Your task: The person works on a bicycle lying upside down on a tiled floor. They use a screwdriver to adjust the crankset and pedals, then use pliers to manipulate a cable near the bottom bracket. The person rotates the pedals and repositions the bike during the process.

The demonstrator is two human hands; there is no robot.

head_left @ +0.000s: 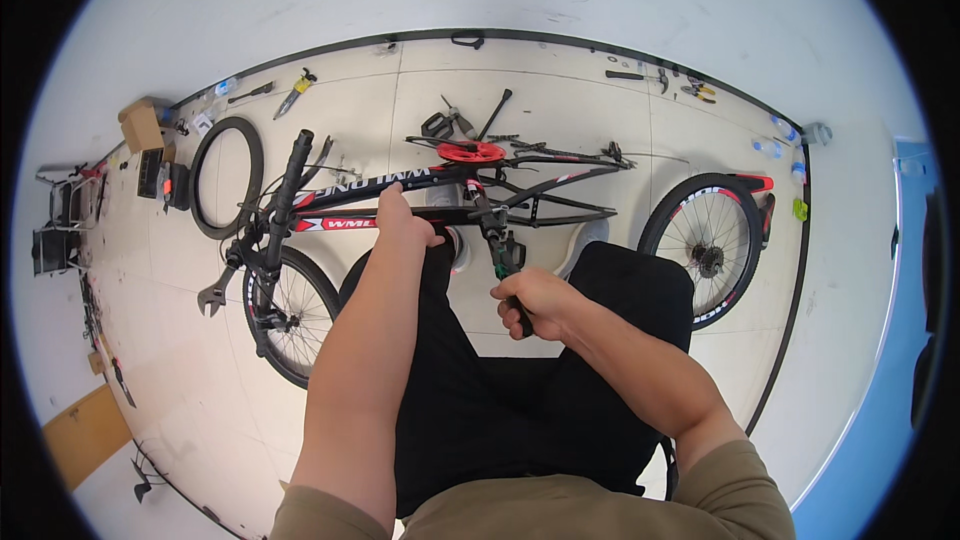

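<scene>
A black, red and white bicycle frame [440,178] lies in front of my legs, with its front wheel [300,305] at the left. My left hand [402,212] is closed round the frame's tubes near the middle; some of its fingers are hidden behind them. My right hand [538,302] is wrapped round the handle of a tool [502,258] with a black and green grip. The tool's head meets the frame near the seat tube, and its exact kind is unclear. A red chainring [471,152] sits just beyond.
A loose rear wheel [705,250] lies right, a tyre [226,178] left. A large adjustable wrench [218,290] is beside the handlebar [285,202]. Along the wall lie a hammer [640,76], pliers [699,90] and plastic bottles [768,148]. A cardboard box [146,126] stands far left.
</scene>
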